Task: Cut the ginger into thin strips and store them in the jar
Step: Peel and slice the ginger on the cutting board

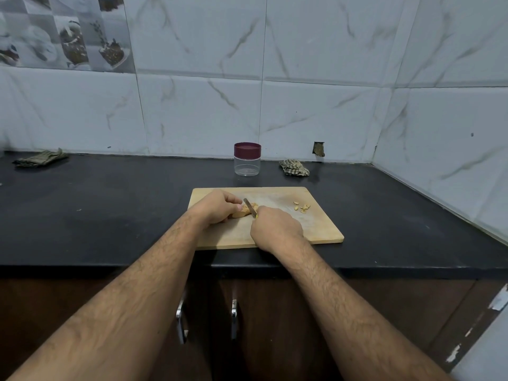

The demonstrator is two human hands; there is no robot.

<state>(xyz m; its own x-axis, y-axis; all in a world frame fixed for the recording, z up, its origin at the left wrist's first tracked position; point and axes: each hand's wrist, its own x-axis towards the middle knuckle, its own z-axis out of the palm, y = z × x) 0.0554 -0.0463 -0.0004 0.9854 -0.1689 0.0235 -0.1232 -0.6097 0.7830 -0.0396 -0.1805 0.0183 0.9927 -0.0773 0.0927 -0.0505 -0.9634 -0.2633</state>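
A piece of ginger lies on the wooden cutting board. My left hand holds it down with curled fingers. My right hand grips a knife whose blade rests across the ginger, just right of my left fingertips. Several cut ginger bits lie on the right part of the board. A clear jar with a maroon lid stands closed behind the board, by the wall.
The board sits near the front edge of a black counter. A folded cloth lies at the back left, another crumpled cloth right of the jar. Tiled walls close the back and right side. Cabinet handles hang below.
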